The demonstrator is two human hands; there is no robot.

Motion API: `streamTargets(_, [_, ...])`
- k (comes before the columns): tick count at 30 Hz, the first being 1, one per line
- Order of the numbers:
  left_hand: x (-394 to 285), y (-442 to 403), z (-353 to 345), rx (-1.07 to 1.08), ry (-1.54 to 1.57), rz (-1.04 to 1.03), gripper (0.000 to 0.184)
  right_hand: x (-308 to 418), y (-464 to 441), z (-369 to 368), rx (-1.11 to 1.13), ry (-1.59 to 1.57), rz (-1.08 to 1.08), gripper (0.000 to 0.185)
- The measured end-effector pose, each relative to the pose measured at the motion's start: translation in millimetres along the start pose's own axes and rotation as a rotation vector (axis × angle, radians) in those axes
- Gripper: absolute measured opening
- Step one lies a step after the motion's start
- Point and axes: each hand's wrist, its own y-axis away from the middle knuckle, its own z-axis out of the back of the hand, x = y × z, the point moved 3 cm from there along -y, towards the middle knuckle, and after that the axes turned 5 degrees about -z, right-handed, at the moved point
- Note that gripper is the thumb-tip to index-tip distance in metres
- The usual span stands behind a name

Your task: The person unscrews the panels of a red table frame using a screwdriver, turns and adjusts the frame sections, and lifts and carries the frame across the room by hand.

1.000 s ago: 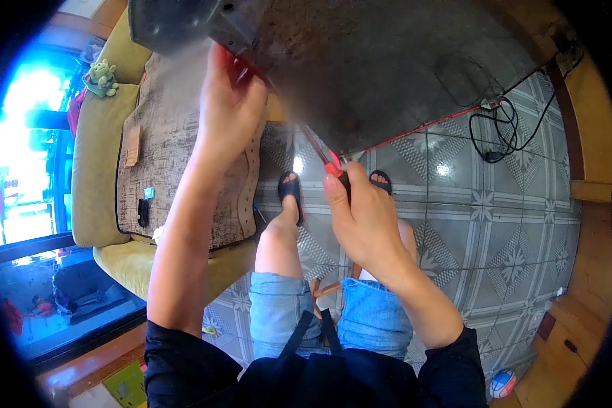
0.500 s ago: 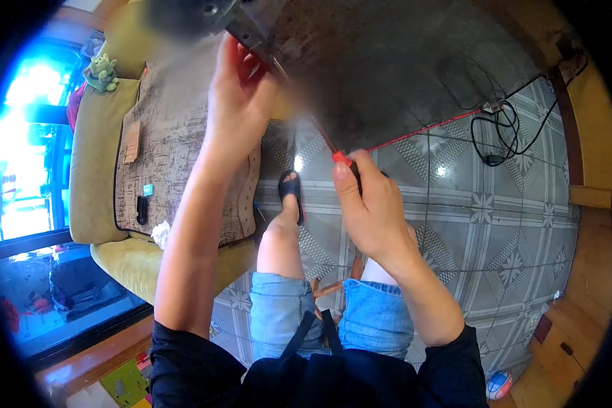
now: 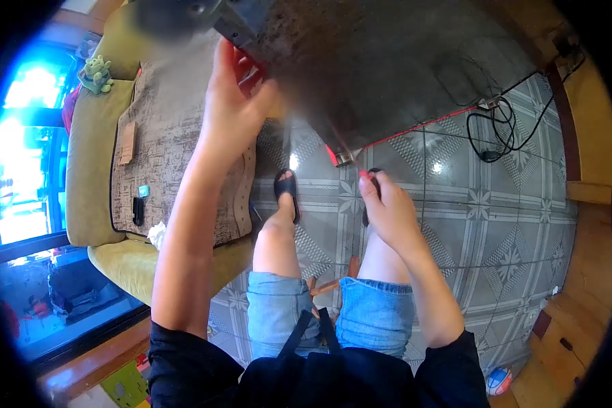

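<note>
A large dark panel (image 3: 401, 75) with a red edge fills the top of the view. My left hand (image 3: 234, 102) is at its left edge, fingers curled around a metal bracket area (image 3: 234, 27) and partly hidden behind it. In my right hand (image 3: 389, 206), closed around the handle, is a screwdriver (image 3: 364, 175) with a red collar. Its thin shaft points up and left toward the panel's lower corner (image 3: 340, 155), blurred, so contact cannot be told. Part of the panel near my left fingers is blurred too.
A sofa (image 3: 92, 156) with a patterned cover (image 3: 166, 149) stands on the left, holding a green plush toy (image 3: 96, 73), a cardboard piece (image 3: 128, 143) and a crumpled tissue (image 3: 156, 234). A black cable (image 3: 493, 139) lies at the right on the tiled floor (image 3: 483, 238). Wooden furniture (image 3: 595, 149) borders it.
My right hand has moved down and right with the screwdriver, away from the panel. The panel's red lower corner now shows. My left hand has stayed nearly in place at the edge.
</note>
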Motion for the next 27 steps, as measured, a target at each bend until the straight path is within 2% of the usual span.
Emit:
streamTargets(9, [-3.6,-1.7,-7.5,-0.061,-0.303,-0.062,0.052,0.6,-10.7,-22.3,0.062,0.114,-0.010,0.046])
streamTargets(11, [-9.0,-2.5,-11.0,-0.018,-0.317,0.221,0.061,2.4,-10.1,-22.8,0.054,0.112,-0.014,0.047])
streamTargets(12, [-5.1,-2.6,-11.4,-0.017,-0.315,0.221,0.061,2.9,-9.8,-22.5,0.048,0.110,-0.015,0.047])
streamTargets(14, [3.0,-3.2,-9.9,-0.078,-0.357,0.012,0.058,2.8,-9.6,-21.6,0.051,0.103,-0.010,0.047])
streamTargets(18, [16.9,0.0,-13.4,-0.043,-0.310,0.078,0.056,-5.2,-10.1,-21.1,0.047,0.089,-0.016,0.047])
streamTargets(20, [25.6,2.8,-17.0,-0.006,-0.337,0.217,0.046,-7.4,-7.8,-20.4,0.024,0.084,-0.013,0.047])
streamTargets(21, [27.4,4.2,-19.1,-0.005,-0.337,0.216,0.046,-8.2,-6.4,-19.5,0.002,0.079,-0.008,0.047])
streamTargets(23, [37.6,11.2,-24.5,0.072,-0.438,0.408,0.027,-7.7,-2.6,-18.0,0.014,0.089,-0.024,0.047])
streamTargets(27, [57.6,20.2,-31.5,-0.013,-0.399,0.337,0.019,-12.7,-0.4,-17.6,0.072,0.059,-0.077,0.048])
